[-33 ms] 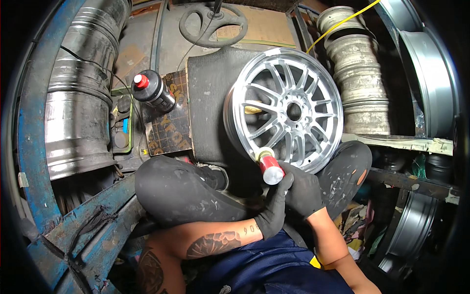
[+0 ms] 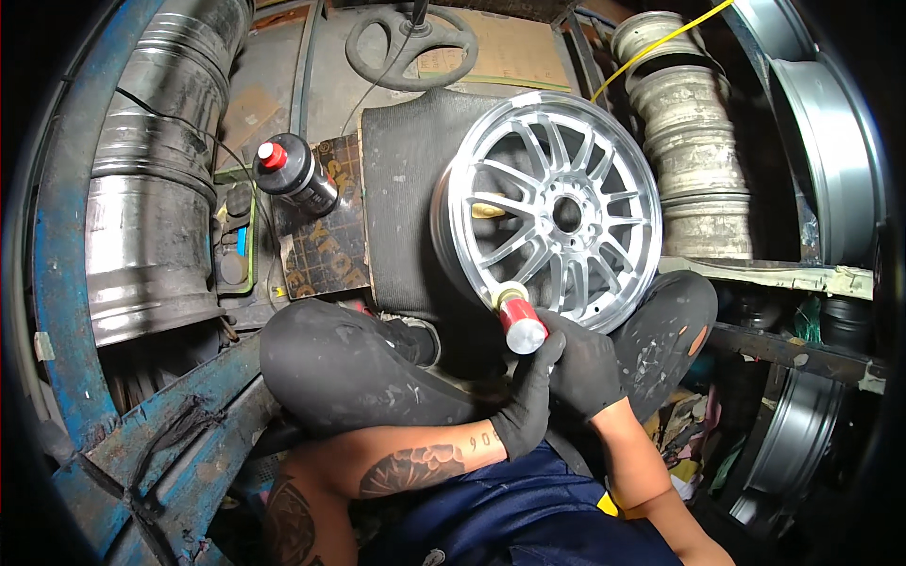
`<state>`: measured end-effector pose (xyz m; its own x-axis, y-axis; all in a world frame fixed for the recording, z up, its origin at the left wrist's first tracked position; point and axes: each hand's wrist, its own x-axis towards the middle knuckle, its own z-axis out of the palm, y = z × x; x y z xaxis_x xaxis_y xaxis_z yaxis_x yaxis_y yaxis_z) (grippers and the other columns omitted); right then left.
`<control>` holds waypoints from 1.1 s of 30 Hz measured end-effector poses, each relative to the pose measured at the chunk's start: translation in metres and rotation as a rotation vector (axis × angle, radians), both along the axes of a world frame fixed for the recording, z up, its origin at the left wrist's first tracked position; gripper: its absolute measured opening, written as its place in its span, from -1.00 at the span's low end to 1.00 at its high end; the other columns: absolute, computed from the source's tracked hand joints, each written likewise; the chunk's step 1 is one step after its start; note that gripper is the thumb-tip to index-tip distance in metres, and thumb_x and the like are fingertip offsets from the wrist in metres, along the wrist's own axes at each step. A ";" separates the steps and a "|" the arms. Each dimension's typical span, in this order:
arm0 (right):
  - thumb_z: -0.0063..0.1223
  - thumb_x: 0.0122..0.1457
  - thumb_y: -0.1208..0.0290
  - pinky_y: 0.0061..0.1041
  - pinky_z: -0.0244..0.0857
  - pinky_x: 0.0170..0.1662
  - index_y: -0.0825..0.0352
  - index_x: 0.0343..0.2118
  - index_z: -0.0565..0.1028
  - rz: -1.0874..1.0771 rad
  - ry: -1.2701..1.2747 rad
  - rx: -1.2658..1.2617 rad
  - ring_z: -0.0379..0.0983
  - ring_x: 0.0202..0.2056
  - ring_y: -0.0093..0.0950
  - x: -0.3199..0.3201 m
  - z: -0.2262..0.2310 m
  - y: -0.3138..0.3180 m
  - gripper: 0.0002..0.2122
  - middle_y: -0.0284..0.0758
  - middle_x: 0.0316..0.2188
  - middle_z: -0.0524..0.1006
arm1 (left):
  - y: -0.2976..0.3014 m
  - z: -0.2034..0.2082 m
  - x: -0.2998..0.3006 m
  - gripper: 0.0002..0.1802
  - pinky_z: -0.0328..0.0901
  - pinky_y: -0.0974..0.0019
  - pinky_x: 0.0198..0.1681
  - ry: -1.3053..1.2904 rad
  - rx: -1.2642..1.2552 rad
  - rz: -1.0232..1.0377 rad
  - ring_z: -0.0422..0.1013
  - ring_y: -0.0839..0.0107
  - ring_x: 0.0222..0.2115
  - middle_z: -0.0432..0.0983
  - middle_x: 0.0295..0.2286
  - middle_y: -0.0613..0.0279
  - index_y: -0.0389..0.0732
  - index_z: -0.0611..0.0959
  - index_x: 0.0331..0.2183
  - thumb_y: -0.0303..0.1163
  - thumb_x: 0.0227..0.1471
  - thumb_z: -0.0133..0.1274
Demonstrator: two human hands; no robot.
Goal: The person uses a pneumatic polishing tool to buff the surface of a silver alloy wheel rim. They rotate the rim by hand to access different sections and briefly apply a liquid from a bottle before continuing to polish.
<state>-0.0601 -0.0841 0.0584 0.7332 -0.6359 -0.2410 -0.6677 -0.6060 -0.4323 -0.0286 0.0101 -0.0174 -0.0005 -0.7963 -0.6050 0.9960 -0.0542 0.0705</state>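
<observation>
— Over the right edge of the black ribbed rubber mat (image 2: pixel 406 179), there's the silver multi-spoke metal wheel (image 2: pixel 545 226), tilted! And the hands?
— Left gloved hand (image 2: pixel 525 404) and right gloved hand (image 2: pixel 582 370) both grasp the red cylindrical tool (image 2: pixel 518 317), fingers partly hidden, its pale yellow round pad (image 2: pixel 511 291) at the wheel's lower-left rim!
— Nearby?
— A black red-capped bottle (image 2: pixel 300 181), by the brown-and-black board's (image 2: pixel 326 250) upper-left corner!

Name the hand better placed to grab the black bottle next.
Probably the left hand: the black bottle is off to that side, while the right hand would reach across.
</observation>
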 end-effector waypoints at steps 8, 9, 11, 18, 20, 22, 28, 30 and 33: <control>0.23 0.07 0.42 -0.20 0.51 -0.12 0.30 0.08 0.55 0.001 0.050 -0.011 0.64 -0.16 -0.11 0.002 0.003 -0.001 -0.55 -0.12 -0.11 0.66 | -0.005 0.000 -0.003 -0.32 0.31 0.34 0.14 0.015 0.049 0.104 0.40 0.48 0.02 0.49 0.00 0.25 -0.30 0.48 0.15 0.01 0.23 0.21; 0.23 0.06 0.42 -0.20 0.51 -0.12 0.30 0.09 0.55 0.010 0.051 -0.012 0.64 -0.16 -0.11 0.004 0.003 -0.001 -0.55 -0.11 -0.11 0.66 | -0.005 0.001 -0.003 -0.33 0.32 0.35 0.12 0.024 0.064 0.128 0.42 0.49 0.00 0.50 -0.02 0.26 -0.31 0.49 0.14 -0.01 0.22 0.22; 0.24 0.06 0.42 -0.21 0.51 -0.12 0.30 0.08 0.55 -0.002 0.040 -0.011 0.64 -0.15 -0.12 0.001 0.002 -0.001 -0.54 -0.11 -0.11 0.66 | -0.006 0.001 -0.003 -0.35 0.34 0.35 0.10 -0.028 0.081 0.124 0.43 0.48 -0.02 0.51 -0.03 0.25 -0.30 0.50 0.12 -0.02 0.22 0.22; 0.25 0.05 0.42 -0.20 0.50 -0.12 0.29 0.07 0.55 0.008 0.030 -0.034 0.64 -0.16 -0.12 0.003 0.002 -0.002 -0.55 -0.11 -0.11 0.66 | -0.007 -0.007 -0.006 -0.36 0.37 0.35 0.08 -0.017 0.072 0.126 0.46 0.47 -0.03 0.52 -0.04 0.24 -0.30 0.51 0.12 -0.05 0.21 0.24; 0.25 0.05 0.42 -0.20 0.50 -0.13 0.28 0.07 0.55 0.017 0.063 -0.032 0.63 -0.16 -0.12 0.005 0.004 -0.002 -0.55 -0.11 -0.12 0.66 | -0.007 0.007 0.002 -0.36 0.36 0.36 0.09 0.020 0.092 0.131 0.45 0.47 -0.02 0.53 -0.04 0.24 -0.30 0.51 0.12 -0.05 0.21 0.24; 0.25 0.05 0.41 -0.20 0.50 -0.13 0.29 0.07 0.54 0.014 0.065 -0.033 0.63 -0.16 -0.11 0.005 0.005 -0.002 -0.55 -0.12 -0.13 0.66 | -0.008 0.012 0.005 -0.36 0.35 0.36 0.10 0.025 0.099 0.136 0.45 0.48 -0.02 0.53 -0.03 0.25 -0.29 0.51 0.13 -0.05 0.21 0.24; 0.24 0.07 0.40 -0.19 0.50 -0.13 0.29 0.06 0.55 0.026 0.048 -0.043 0.63 -0.16 -0.10 0.003 0.002 -0.002 -0.56 -0.11 -0.14 0.65 | -0.008 0.002 -0.002 -0.39 0.35 0.35 0.11 0.022 0.079 0.153 0.44 0.49 -0.02 0.53 -0.04 0.27 -0.29 0.52 0.12 -0.07 0.22 0.23; 0.23 0.07 0.39 -0.19 0.50 -0.12 0.28 0.07 0.54 0.012 0.053 -0.025 0.63 -0.16 -0.10 0.004 0.003 -0.002 -0.56 -0.11 -0.13 0.65 | -0.008 0.003 -0.001 -0.41 0.35 0.35 0.11 0.008 0.080 0.149 0.45 0.49 -0.03 0.53 -0.04 0.27 -0.29 0.52 0.11 -0.08 0.23 0.23; 0.23 0.08 0.39 -0.19 0.50 -0.12 0.27 0.08 0.54 0.018 0.064 -0.033 0.63 -0.15 -0.10 0.006 0.005 -0.002 -0.56 -0.11 -0.13 0.66 | -0.007 0.002 -0.002 -0.41 0.36 0.34 0.10 0.011 0.077 0.144 0.45 0.49 -0.04 0.53 -0.04 0.26 -0.29 0.52 0.11 -0.08 0.23 0.22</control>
